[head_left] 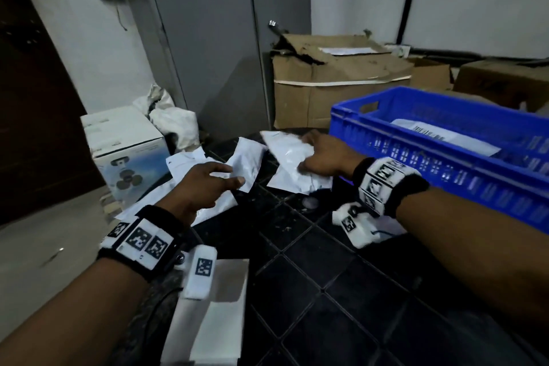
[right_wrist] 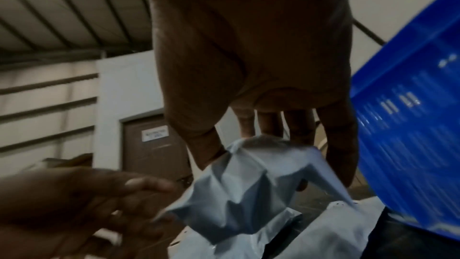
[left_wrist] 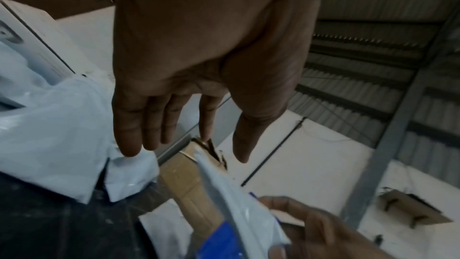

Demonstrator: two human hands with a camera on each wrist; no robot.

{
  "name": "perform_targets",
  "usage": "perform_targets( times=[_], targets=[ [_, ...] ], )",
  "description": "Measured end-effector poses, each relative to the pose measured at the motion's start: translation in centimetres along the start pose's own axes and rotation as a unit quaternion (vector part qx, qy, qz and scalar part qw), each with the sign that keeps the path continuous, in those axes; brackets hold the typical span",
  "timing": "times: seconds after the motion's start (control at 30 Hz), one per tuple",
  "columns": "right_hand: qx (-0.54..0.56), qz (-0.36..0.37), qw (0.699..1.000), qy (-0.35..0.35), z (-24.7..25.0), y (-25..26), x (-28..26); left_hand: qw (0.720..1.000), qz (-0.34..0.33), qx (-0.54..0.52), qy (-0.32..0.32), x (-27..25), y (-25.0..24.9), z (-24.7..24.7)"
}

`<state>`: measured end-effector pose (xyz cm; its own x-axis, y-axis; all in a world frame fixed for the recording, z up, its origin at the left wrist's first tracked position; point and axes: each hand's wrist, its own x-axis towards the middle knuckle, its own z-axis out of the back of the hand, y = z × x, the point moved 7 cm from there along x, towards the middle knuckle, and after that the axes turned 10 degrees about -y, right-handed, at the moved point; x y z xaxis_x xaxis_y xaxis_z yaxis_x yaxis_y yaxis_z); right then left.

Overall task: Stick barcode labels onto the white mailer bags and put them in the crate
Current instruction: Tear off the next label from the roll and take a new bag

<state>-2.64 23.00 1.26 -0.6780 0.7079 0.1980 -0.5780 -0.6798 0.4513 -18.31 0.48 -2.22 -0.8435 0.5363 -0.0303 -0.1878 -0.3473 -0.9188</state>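
White mailer bags [head_left: 208,181] lie scattered on the dark tiled tabletop [head_left: 312,276], most of them toward its far left, overlapping one another. One mailer bag [head_left: 292,154] is gripped by the right hand [head_left: 323,154] near the far middle of the table, just left of the blue plastic crate [head_left: 445,169]; in the right wrist view its thumb and fingers [right_wrist: 341,145] curl round the crumpled top of that bag [right_wrist: 239,190], which hangs down over another bag lying flat beneath it. The left hand [head_left: 205,184] hovers over the pile to the left, palm down. In the left wrist view its fingers [left_wrist: 139,125] are straight and close together with the thumb held apart, and they hold nothing; whether the fingertips touch the bag below them cannot be told.

The crate stands at the right side of the table, and a flat white mailer with a printed label [head_left: 439,135] lies inside it. Both wrists carry black bands with square coded markers [head_left: 142,244].

At the near edge of the table sits a white sheet or box [head_left: 214,315]. Beyond the table, a torn brown cardboard carton [head_left: 332,83] stands against a grey metal door [head_left: 208,24]. To the far left stands a white printed box showing a fan [head_left: 124,154], with a crumpled white sack [head_left: 169,119] behind it.
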Motion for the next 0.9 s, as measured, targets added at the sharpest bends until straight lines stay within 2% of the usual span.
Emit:
perform_targets(
  times=[0.17, 0.23, 0.3, 0.4, 0.47, 0.53, 0.6, 0.7, 0.77, 0.83, 0.9],
  targets=[
    [-0.007, 0.174, 0.983, 0.052, 1.5, -0.3, -13.5, 0.996, -0.035, -0.066, 0.056, -7.5, -3.6, -0.2],
    [0.026, 0.212, 0.973, 0.085, 1.3, -1.3, -18.9, 0.992, -0.055, -0.074, 0.09, -11.1, -4.5, -0.5],
    [0.074, 0.216, 0.968, 0.104, 1.3, -2.8, -22.8, 0.987, -0.068, -0.07, 0.129, -14.3, -4.7, -1.2],
    [0.1, 0.23, 0.958, 0.137, 0.8, -5.4, -27.6, 0.984, -0.052, -0.044, 0.167, -18.7, -3.1, -3.0],
    [0.085, 0.258, 0.949, 0.161, 0.5, -6.9, -29.7, 0.981, -0.057, -0.019, 0.183, -21.0, -1.8, -4.4],
    [0.063, 0.245, 0.95, 0.184, 0.7, -8.4, -31.2, 0.976, -0.078, 0.0, 0.204, -23.4, -0.7, -6.0],
    [0.019, 0.219, 0.963, 0.155, 1.2, -9.4, -32.1, 0.966, -0.126, 0.046, 0.219, -25.6, 0.1, -7.5],
    [-0.062, 0.212, 0.968, 0.121, 0.3, -8.8, -34.3, 0.925, -0.231, 0.136, 0.269, -29.2, 0.7, -10.3],
    [-0.091, 0.23, 0.962, 0.115, -1.3, -7.8, -36.5, 0.887, -0.221, 0.252, 0.316, -31.4, 2.6, -12.3],
    [-0.132, 0.254, 0.952, 0.104, -3.2, -7.7, -38.0, 0.839, -0.184, 0.399, 0.321, -32.7, 5.1, -13.1],
    [-0.176, 0.247, 0.947, 0.11, -4.5, -8.4, -38.3, 0.811, -0.191, 0.455, 0.314, -33.4, 6.0, -13.3]
  ],
)
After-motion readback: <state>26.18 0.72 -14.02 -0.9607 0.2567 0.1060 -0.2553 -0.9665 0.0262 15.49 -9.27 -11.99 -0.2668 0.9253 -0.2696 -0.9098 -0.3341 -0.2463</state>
